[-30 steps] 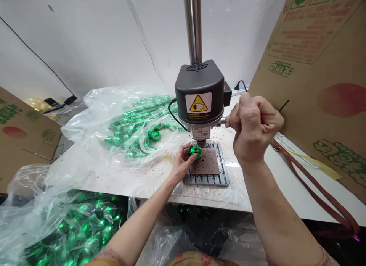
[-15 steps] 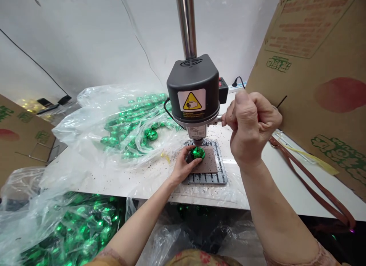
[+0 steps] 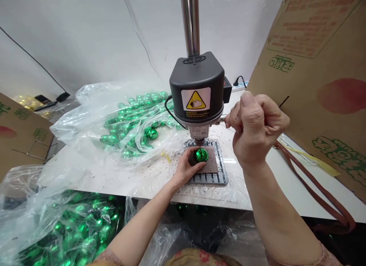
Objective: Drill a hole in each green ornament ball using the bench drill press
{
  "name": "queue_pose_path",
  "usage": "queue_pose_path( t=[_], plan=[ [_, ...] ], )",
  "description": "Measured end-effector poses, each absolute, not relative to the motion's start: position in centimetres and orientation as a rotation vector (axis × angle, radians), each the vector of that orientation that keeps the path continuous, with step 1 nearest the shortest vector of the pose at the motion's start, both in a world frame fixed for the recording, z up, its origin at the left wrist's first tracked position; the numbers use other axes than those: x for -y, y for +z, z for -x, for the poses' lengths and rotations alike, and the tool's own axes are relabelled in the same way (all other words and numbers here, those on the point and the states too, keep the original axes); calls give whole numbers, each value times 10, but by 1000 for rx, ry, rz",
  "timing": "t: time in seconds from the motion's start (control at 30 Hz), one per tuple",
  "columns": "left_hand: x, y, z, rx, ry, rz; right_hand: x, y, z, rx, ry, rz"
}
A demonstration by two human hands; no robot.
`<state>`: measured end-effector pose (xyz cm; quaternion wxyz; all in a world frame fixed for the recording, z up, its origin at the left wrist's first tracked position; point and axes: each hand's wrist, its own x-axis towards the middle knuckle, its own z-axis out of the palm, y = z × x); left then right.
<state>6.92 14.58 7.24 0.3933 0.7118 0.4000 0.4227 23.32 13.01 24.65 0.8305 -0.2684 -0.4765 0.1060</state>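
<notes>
My left hand [image 3: 184,167] has its thumb and fingers curled round a shiny green faceted ball [image 3: 202,155]. The ball sits on a flat brown board [image 3: 212,165] over the slotted metal base of a small drill press. Directly above is the black motor head [image 3: 197,86] of the press, with a thin bit reaching down to the top of the ball; whether it has entered is too small to tell. My right hand [image 3: 257,130] is closed on the feed handle [image 3: 222,120] at the head's right side, most of which the fingers hide.
Clear plastic bags of green balls [image 3: 128,124] lie left on the white table [image 3: 94,182], with more green balls [image 3: 77,231] in plastic below. Cardboard boxes [image 3: 309,90] stand on either side. A brown strap [image 3: 314,186] lies at right; dark shavings surround the base.
The ball and my left hand have shifted slightly right, and the bit now shows at the ball's top. My right hand stays on the handle; the view has moved a little.
</notes>
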Motion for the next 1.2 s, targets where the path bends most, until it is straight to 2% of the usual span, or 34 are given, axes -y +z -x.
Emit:
queue_pose_path(
  t=[0.2, 1.2],
  plan=[
    [-145, 72, -69, -1018, 1061, -1786, -131, 231, -230, 971, 82, 519],
    [-146, 70, -70, -980, 1073, -1771, -133, 203, -233, 1108, -5, 314]
  ],
)
